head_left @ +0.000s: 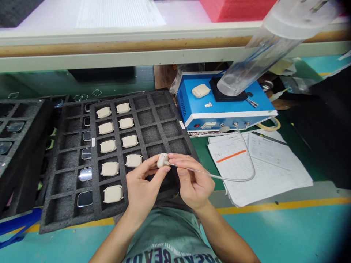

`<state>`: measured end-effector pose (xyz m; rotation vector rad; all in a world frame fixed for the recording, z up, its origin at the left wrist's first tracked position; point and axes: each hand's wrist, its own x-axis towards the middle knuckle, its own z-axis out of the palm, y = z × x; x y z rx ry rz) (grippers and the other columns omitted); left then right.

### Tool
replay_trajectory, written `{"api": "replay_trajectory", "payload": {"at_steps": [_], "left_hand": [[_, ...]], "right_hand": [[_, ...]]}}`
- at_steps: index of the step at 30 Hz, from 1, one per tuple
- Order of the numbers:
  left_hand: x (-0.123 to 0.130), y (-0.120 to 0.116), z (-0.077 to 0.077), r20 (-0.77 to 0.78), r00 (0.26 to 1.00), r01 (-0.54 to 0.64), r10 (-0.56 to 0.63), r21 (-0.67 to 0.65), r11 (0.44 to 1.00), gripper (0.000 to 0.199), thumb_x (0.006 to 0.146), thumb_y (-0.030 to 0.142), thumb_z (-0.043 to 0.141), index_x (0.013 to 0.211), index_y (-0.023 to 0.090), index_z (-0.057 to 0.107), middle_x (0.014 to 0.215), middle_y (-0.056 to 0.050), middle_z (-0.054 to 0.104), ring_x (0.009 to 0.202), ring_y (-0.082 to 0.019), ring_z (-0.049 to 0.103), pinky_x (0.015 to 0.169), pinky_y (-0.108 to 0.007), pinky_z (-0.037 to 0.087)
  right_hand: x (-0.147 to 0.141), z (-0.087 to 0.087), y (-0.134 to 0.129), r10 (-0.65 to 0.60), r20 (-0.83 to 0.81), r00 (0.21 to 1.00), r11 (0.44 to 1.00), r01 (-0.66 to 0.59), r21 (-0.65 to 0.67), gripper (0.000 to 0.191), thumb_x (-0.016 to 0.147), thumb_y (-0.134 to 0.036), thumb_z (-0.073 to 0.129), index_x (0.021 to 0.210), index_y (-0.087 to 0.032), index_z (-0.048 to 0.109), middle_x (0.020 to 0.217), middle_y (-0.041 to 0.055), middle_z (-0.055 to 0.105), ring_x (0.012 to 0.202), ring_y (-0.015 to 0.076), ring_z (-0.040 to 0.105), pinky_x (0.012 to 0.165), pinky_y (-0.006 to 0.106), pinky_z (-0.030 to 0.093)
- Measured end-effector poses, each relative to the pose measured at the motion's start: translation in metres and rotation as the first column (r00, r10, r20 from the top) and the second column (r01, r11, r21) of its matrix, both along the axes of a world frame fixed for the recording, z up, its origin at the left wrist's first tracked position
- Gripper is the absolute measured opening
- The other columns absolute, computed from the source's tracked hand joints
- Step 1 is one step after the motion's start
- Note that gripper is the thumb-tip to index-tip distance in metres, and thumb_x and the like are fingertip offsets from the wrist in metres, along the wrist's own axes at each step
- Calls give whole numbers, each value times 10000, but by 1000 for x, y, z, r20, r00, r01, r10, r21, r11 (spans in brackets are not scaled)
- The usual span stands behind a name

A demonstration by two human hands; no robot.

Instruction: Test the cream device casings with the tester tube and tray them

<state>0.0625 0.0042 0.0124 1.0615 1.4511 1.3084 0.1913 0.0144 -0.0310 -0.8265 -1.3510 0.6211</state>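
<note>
Nearest the camera, a broad clear plastic cylinder (264, 54) with a frosted top leans across the upper right, its foot set on a black square base (214, 95) on top of a blue metal box with white edges (229, 107). Lower down, the wearer's two bare hands meet above the near edge of a black foam tray with square compartments (151, 133). The left hand (142, 186) grasps a small rounded beige case (161, 160), its thumb and fingers pinching it from the left and below. The right hand (196, 180) has its fingers closed around the slender end of a thin translucent hose (233, 179); the tip points at the side of the case, though whether it touches cannot be told. From there the hose bends round over white printed papers (287, 175) marked by an orange strip (231, 156) and runs up to the front of the box.

Nine flat beige watch-shaped cases (110, 168) show in the tray, five in the leftmost column and four in the next. Another beige case (201, 91) lies on the box, just beside the base. Left of the tray and partly beneath it, a second black foam tray (61, 182) bears dark glossy rounded squares (85, 199). Across the top runs a white shelf (109, 60) carrying a red block (238, 10).
</note>
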Motion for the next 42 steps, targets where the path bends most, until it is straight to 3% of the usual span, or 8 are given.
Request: {"api": "replay_trajectory", "payload": {"at_steps": [19,42], "left_hand": [[-1,-1,-3,-21,999,33,-32,56,998,232,811,188,834,1039,232,826,964,1,836,827,-138,795,791,-183,639],[-6,5,-5,-78,997,-10,15,69,998,250,748,262,853,992,213,832,949,-42,838,799,-186,808,762,-216,657]], "right_hand": [[0,1,0,21,-26,999,999,-20,29,280,972,-69,572,1129,-243,725,1004,71,781,1022,262,763,887,489,643],[-3,7,8,64,-66,996,997,-61,38,274,964,-64,569,1117,-236,717,1020,74,780,1030,231,755,914,419,631]]}}
